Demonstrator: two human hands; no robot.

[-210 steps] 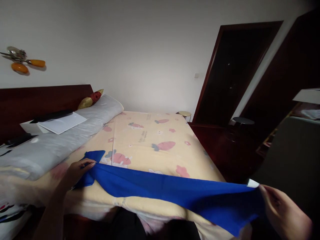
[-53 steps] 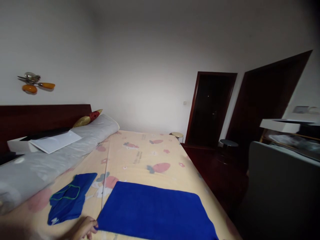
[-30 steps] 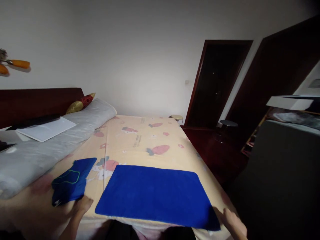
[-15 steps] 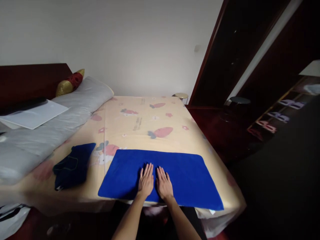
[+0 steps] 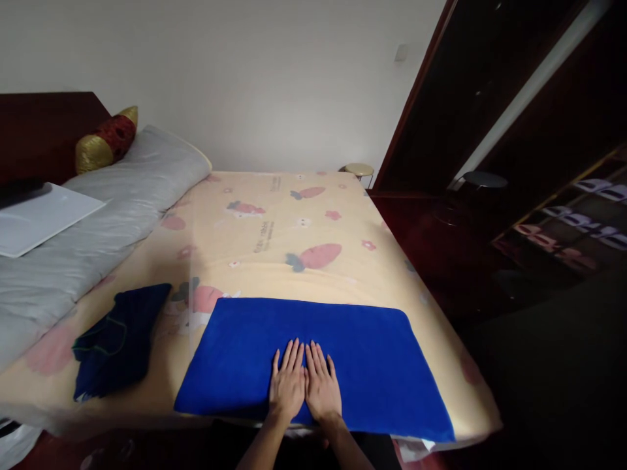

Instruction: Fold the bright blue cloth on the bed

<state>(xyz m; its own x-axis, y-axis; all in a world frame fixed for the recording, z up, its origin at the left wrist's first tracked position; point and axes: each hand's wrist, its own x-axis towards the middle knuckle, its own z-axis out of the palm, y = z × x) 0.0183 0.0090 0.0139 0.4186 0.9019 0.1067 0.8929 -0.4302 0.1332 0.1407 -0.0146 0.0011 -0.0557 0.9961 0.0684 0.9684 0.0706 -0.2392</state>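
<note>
Well, starting at the far left: a white board (image 5: 44, 220) on grey bedding (image 5: 122, 209), with a red and gold cushion (image 5: 110, 140) behind. Nearer the front, a dark blue cloth with green trim (image 5: 122, 339), loosely bunched, touched by neither hand. Just right of that, the bright blue cloth (image 5: 313, 320), spread flat along the near edge of the bed (image 5: 264, 271). At its front middle, the left hand (image 5: 288, 385), back uppermost, fingers straight, grip fully unfolded and holding nothing; close beside, the right hand (image 5: 324, 390), equally flat, equally without hold, inner edges meeting or nearly so. Apparently at the step of pressing the cloth smooth. Seems to call next for drawing both palms outward from the middle, lightly and evenly, so as not to ruck the fabric or tug it over the edge. Farther right, under the cloth's front corner, a white tag (image 5: 428, 446); well beyond, shoes (image 5: 578, 220) in rows, partly lost in shadow
</note>
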